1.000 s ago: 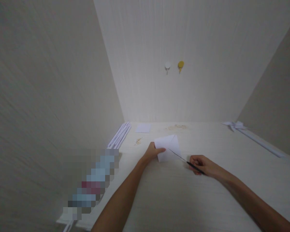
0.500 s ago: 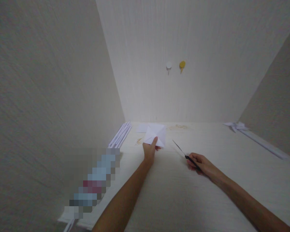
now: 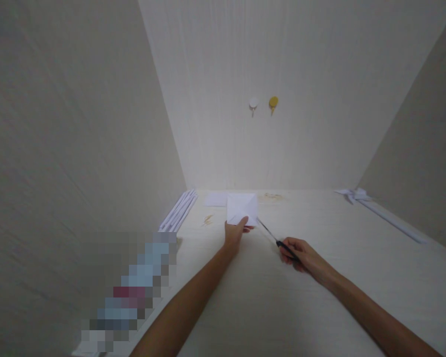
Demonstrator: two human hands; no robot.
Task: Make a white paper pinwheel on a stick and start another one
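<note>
Left hand (image 3: 236, 232) pinching folded paper (image 3: 242, 206), right hand (image 3: 296, 252) gripping black-handled blade (image 3: 278, 243); hold paper steady, blade clear of fingers (image 3: 244, 221).

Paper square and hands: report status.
Left hand holds creased paper square by near edge. Right hand holds black-handled tool, tip at paper's right edge. Nothing seen between.

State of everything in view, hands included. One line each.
Left hand: closed on the creased paper
Creased paper: square, gripped at near edge
Right hand: closed around the tool's handle
Black-handled tool: blade tip by paper's right edge; contact unclear
Plain sheet: lying flat, partly hidden
White rods: bundled side by side
Wall hooks: mounted, one white, one yellow
Pixelated item: can't tell
</note>
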